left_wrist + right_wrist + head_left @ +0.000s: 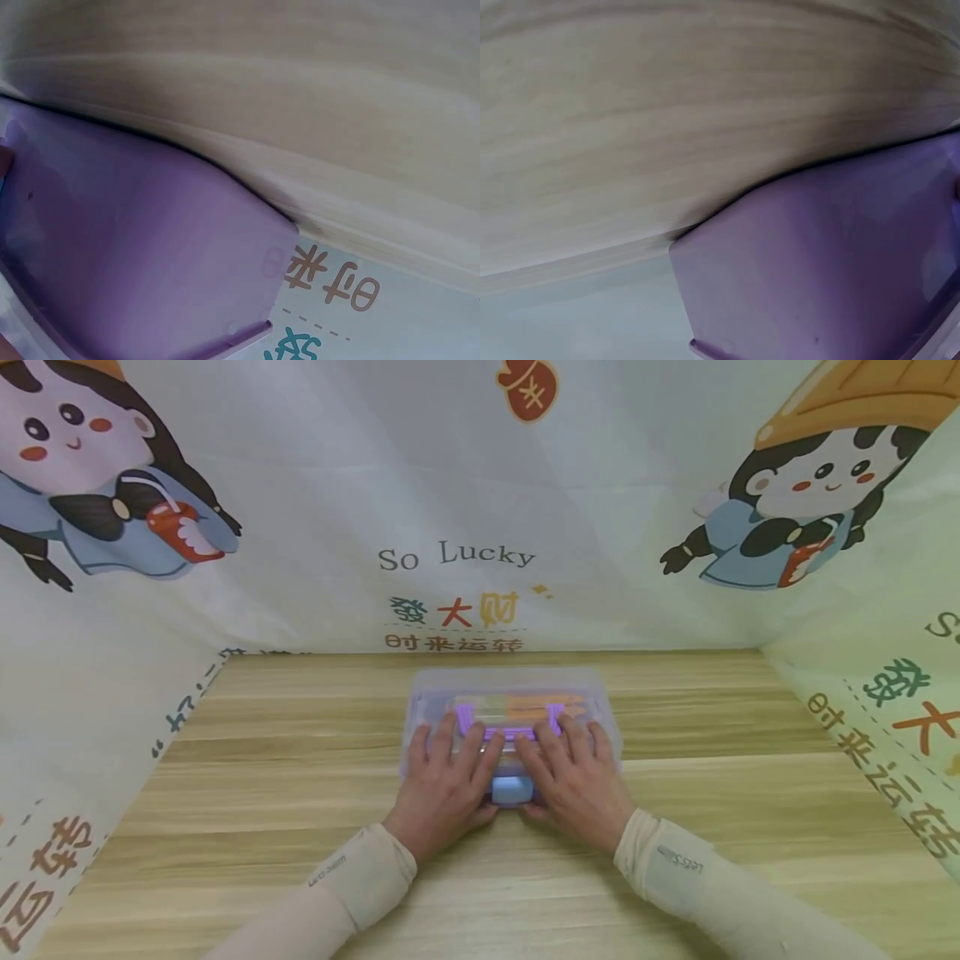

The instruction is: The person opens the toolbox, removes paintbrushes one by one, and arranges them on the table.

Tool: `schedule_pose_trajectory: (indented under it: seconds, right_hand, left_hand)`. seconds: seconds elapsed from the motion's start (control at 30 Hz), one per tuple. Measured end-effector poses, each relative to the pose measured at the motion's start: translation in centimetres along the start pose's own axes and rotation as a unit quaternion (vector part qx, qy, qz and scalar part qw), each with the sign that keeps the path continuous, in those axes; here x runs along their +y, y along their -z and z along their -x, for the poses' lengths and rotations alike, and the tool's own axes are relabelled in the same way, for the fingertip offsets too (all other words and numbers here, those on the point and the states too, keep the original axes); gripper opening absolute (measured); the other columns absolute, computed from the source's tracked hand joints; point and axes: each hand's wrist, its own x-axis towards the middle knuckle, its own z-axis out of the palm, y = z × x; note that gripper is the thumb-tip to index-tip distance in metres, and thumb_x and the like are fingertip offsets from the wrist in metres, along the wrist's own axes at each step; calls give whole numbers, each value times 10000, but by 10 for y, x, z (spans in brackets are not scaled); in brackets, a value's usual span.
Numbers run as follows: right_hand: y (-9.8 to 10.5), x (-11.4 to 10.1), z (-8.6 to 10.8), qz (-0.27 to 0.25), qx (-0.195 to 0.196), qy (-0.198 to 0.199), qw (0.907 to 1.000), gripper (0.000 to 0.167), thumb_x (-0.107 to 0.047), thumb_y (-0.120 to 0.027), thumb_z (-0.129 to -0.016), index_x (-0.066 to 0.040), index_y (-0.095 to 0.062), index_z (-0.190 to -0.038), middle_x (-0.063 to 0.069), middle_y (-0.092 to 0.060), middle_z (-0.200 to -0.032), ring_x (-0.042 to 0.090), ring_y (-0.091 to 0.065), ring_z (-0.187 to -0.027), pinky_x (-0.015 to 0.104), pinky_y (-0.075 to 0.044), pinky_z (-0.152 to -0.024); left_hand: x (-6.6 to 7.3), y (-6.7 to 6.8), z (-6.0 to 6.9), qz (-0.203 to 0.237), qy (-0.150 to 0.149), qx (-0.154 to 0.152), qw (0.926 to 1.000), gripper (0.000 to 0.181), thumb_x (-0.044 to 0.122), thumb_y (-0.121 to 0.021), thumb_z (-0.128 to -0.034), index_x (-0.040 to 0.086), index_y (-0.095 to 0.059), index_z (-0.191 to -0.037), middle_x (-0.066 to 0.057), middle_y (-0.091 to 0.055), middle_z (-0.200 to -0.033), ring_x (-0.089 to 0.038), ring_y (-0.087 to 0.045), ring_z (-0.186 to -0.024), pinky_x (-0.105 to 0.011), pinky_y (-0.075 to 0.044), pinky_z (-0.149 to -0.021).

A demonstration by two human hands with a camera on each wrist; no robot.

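Observation:
A translucent purple plastic storage box [510, 679] sits on the wooden table, its lid down. On the lid is a purple handle [510, 734]; a light blue latch [512, 790] is at the front. My left hand [442, 789] holds the box's left front, fingers spread over the lid and thumb at the front near the latch. Mirroring it, my right hand [581, 789] holds the right front. Orange and pale green shapes show through the lid, too blurred to name. Both wrist views show the box's purple wall [150, 225], with only bits of fingers at the edges.
Wood-grain table [300, 735] extends on both sides and in front of the box. A printed white cloth [315, 527] with cartoon figures and lettering stands behind the table and along its left and right sides.

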Motion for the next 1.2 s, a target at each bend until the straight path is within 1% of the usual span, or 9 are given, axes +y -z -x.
schedule_pose_trajectory:
  seconds: [0.1,0.27,0.43,0.53,0.7,0.93,1.2]
  right_hand:
    - [-1,0,0,-12,162,96,9998,931,-668,-718,-664,-69,-492,-1340,192,-561,-1243,445,-526,-1162,615,-439,-879]
    - [0,1,0,-87,228,123,9996,909,-650,-723,-669,-55,-506,-1322,199,-579,-1228,451,-539,-1150,619,-447,-871]
    - [1,2,-2,-64,296,130,9995,898,-643,-726,-658,-56,-513,-1303,194,-587,-1213,449,-552,-1137,616,-458,-860]
    - [0,1,-1,-77,283,128,9995,914,-647,-737,-647,-57,-504,-1305,194,-584,-1212,448,-552,-1133,616,-461,-854]
    - [1,1,-1,-101,232,157,9996,929,-652,-744,-643,-58,-491,-1311,196,-574,-1220,449,-547,-1138,616,-460,-855]
    - [1,1,-1,-200,95,151,9996,876,-631,-706,-694,-54,-488,-1316,206,-561,-1235,463,-530,-1155,622,-443,-865]
    - [2,1,-1,-204,173,177,9995,864,-623,-696,-694,-46,-494,-1304,208,-563,-1226,466,-535,-1142,619,-444,-856]
  left_hand:
    - [1,-1,1,-12,25,85,10000,844,599,-723,-693,76,-557,-1334,-179,-603,-1249,-484,-511,-1193,-632,-431,-890]
    - [2,-3,0,-28,23,216,9998,828,593,-697,-693,64,-561,-1315,-185,-612,-1228,-471,-529,-1180,-623,-435,-884]
    - [1,-3,-2,-12,40,194,9998,842,601,-694,-683,70,-548,-1320,-188,-613,-1222,-472,-532,-1177,-620,-436,-887]
    - [1,-2,-2,3,35,162,9999,853,608,-695,-681,72,-542,-1327,-191,-606,-1227,-475,-529,-1178,-622,-435,-890]
    - [0,-3,-1,17,-1,223,9997,866,615,-702,-673,69,-542,-1326,-195,-605,-1223,-471,-535,-1170,-618,-443,-878]
    - [0,-3,0,-10,-42,158,9999,846,621,-678,-695,71,-545,-1325,-198,-602,-1236,-460,-543,-1165,-601,-445,-874]
    - [-1,-3,0,2,-75,187,9998,841,627,-666,-694,69,-549,-1312,-198,-603,-1228,-451,-548,-1160,-587,-450,-871]
